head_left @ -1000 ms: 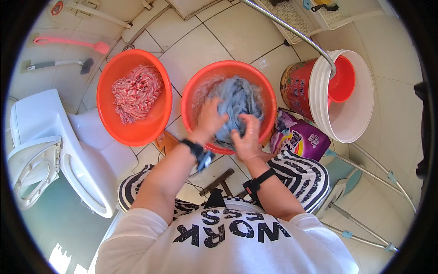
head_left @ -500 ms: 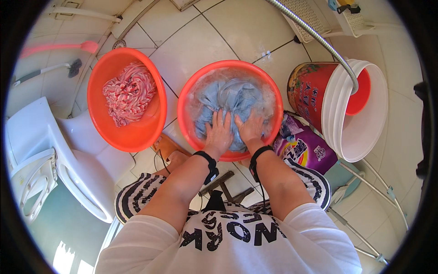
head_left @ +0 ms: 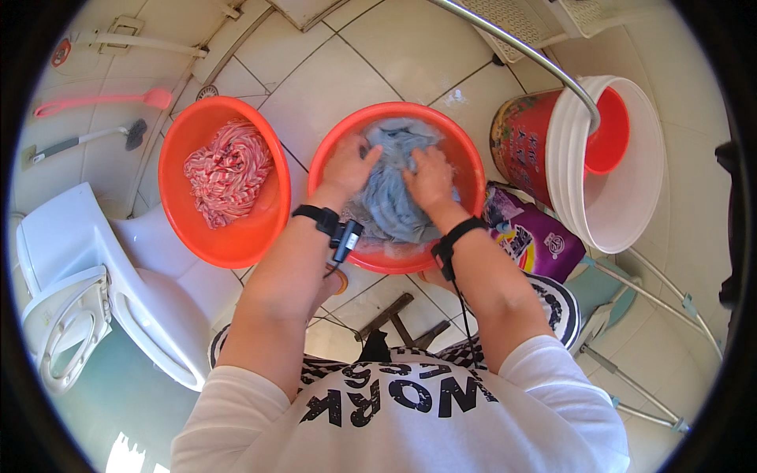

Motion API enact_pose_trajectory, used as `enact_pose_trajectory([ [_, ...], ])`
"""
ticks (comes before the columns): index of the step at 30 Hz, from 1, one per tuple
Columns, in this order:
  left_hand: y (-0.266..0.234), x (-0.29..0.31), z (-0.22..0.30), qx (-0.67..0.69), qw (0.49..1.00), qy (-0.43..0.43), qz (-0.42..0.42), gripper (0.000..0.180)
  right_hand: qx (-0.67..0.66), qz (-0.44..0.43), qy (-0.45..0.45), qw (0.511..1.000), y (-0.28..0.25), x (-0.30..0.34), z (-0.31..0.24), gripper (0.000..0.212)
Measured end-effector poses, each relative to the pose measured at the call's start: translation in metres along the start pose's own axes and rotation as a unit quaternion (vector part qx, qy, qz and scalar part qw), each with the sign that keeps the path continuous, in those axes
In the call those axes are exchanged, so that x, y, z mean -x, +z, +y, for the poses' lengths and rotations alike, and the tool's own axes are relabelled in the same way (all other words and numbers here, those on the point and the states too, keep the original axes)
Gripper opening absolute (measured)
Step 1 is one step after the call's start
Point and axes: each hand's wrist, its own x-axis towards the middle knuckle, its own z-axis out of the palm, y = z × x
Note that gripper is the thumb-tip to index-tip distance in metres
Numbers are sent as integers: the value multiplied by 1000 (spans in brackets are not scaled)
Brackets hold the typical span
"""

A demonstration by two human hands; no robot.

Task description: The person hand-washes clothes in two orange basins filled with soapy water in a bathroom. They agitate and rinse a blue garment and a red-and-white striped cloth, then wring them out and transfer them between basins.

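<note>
A wet light-blue cloth (head_left: 394, 193), probably a garment, lies bunched in an orange-red basin (head_left: 475, 162) with sudsy water. At the cloth's left edge is my left hand (head_left: 345, 167), blurred by motion; its thumb stands off toward the cloth, and its other fingers are too smeared to read. My right hand (head_left: 430, 180) rests on the cloth's right side, fingers stretched out and spread. Each wrist wears a black band, and the left one carries a small device (head_left: 344, 239).
Left of the basin, a second orange basin (head_left: 177, 177) holds a red-and-white striped cloth (head_left: 227, 173). A white bucket (head_left: 639, 189) lies tipped at right, beside a purple detergent bag (head_left: 544, 236). A metal shower hose (head_left: 528, 51) hangs above. A toilet (head_left: 87, 260) is at left.
My left hand has moved left and away from me to the cloth's edge, my right hand slightly away from me. The cloth has been shifted and reshaped. The view has tilted slightly.
</note>
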Motion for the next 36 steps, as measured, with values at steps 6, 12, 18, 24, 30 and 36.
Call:
enact_pose_trajectory([
  [6,-1,9,-20,187,982,-19,-14,64,-166,0,-148,975,-9,87,-53,40],
  [12,57,151,-17,-97,972,168,132,61,-99,33,43,994,-7,131,-18,89],
  [18,93,167,-28,-239,969,43,44,74,4,8,24,1000,27,141,-9,102],
  [24,80,113,-17,-166,986,8,0,71,16,-71,97,993,36,85,-1,103],
  [30,68,21,-7,-160,978,-91,-102,61,-16,-227,217,949,53,-11,27,69],
  [36,42,-4,-22,19,998,29,-56,54,-12,-158,148,976,38,-44,30,41],
])
